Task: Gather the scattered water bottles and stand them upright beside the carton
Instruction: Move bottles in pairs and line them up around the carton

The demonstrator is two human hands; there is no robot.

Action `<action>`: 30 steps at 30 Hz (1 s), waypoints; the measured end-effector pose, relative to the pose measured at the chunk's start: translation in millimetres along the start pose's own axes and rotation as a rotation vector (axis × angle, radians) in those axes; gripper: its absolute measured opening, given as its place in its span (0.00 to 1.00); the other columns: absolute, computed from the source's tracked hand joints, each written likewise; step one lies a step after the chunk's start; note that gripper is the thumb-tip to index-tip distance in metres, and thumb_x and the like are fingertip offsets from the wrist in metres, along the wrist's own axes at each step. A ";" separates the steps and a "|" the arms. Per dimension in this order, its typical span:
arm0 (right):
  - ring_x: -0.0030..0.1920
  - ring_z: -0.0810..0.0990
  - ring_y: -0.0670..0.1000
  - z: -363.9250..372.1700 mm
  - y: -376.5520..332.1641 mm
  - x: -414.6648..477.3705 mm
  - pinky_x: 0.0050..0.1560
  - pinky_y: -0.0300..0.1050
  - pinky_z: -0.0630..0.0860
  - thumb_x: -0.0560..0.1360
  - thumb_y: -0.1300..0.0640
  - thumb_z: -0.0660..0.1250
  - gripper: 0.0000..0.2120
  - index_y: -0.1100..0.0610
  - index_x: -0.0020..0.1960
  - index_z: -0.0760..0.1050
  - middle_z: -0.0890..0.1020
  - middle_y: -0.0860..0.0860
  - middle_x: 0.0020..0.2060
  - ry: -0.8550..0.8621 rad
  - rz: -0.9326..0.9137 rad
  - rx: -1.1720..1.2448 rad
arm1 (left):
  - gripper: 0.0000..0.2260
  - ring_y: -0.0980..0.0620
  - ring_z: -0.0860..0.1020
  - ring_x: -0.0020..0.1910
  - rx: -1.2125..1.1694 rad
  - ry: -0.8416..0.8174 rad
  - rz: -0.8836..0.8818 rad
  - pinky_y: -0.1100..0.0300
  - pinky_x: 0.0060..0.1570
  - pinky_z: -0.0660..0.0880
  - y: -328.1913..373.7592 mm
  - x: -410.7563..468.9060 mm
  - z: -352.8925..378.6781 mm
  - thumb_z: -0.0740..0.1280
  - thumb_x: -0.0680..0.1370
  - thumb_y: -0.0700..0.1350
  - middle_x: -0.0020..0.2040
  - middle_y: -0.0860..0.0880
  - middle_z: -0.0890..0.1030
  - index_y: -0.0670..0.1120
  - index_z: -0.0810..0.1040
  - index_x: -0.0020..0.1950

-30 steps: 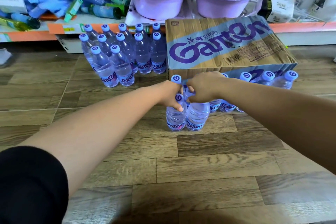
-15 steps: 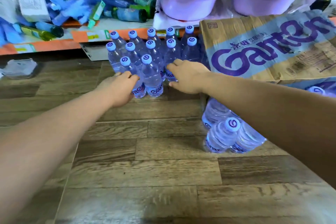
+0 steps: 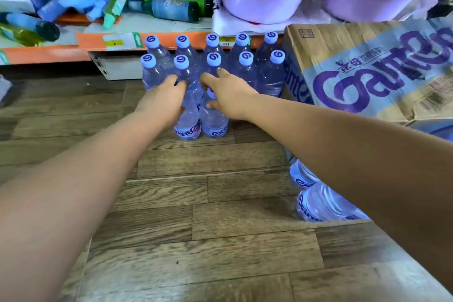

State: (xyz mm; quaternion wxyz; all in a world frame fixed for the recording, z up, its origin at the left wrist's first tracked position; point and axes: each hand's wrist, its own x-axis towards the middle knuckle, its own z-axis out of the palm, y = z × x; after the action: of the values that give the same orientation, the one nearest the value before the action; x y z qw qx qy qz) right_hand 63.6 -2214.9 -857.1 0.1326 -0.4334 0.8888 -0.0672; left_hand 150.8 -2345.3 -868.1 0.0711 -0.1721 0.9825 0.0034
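"Bottles first: where are the ones being handled?"

"Right under the hands. The left hand [image 3: 163, 100] has its fingers curled round the left front bottle [image 3: 187, 122]. The right hand [image 3: 229, 98] holds the right front bottle [image 3: 215, 122] near its top, thumb on the near side, forefinger stretched out past it. Both bottles stand upright on the wooden floor [image 3: 196, 228], side by side and touching."

"And beyond the hands?"

"A block of upright bottles [image 3: 270, 76], two rows of five (every blue cap showing), directly behind the two held ones."

"The carton?"

"The carton [image 3: 367, 76] sits to the right of the right hand, printed face up and tilted, just beside the right end of the block."

"Anything nearer than the hands?"

"Two more bottles [image 3: 323, 206] below the right forearm, by the carton's near corner. The arm hides their tops, so I cannot tell whether they stand or lie."

"Farther off?"

"A low shelf [image 3: 44, 55] with an orange edge runs beyond the block. It is piled with boxes and dark bottles out past the left hand. A lilac basin [image 3: 264, 0] stands on it beyond the right hand (something is packed inside, too blurred to name)."
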 end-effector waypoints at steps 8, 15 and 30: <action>0.46 0.77 0.61 11.9 -9.9 -29.9 0.49 0.50 0.77 0.76 0.60 0.64 0.15 0.55 0.63 0.73 0.69 0.58 0.59 0.084 0.024 0.135 | 0.16 0.34 0.78 0.51 0.184 0.049 -0.029 0.49 0.39 0.68 6.4 -27.2 -2.7 0.62 0.76 0.33 0.57 0.37 0.69 0.39 0.67 0.62; 0.55 0.76 0.56 -26.4 -12.0 -72.2 0.47 0.43 0.69 0.72 0.55 0.69 0.15 0.57 0.58 0.78 0.75 0.56 0.45 0.218 -0.014 0.195 | 0.13 0.35 0.76 0.55 -0.058 0.064 0.020 0.45 0.54 0.76 9.8 -52.9 -37.0 0.67 0.75 0.42 0.56 0.37 0.73 0.41 0.74 0.58; 0.50 0.80 0.58 -189.3 45.4 -202.7 0.47 0.43 0.76 0.72 0.53 0.67 0.14 0.59 0.53 0.81 0.83 0.57 0.50 0.434 0.038 0.058 | 0.14 0.37 0.76 0.56 0.013 0.195 0.166 0.51 0.51 0.72 157.1 -111.2 -209.8 0.67 0.76 0.43 0.57 0.34 0.77 0.35 0.75 0.58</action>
State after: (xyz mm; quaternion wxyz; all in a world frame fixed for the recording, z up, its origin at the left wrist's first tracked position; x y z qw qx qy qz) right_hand 93.1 -2026.3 -650.8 -0.0483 -0.3878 0.9023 -0.1819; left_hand 172.1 -2166.5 -647.6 -0.0239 -0.0891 0.9956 -0.0139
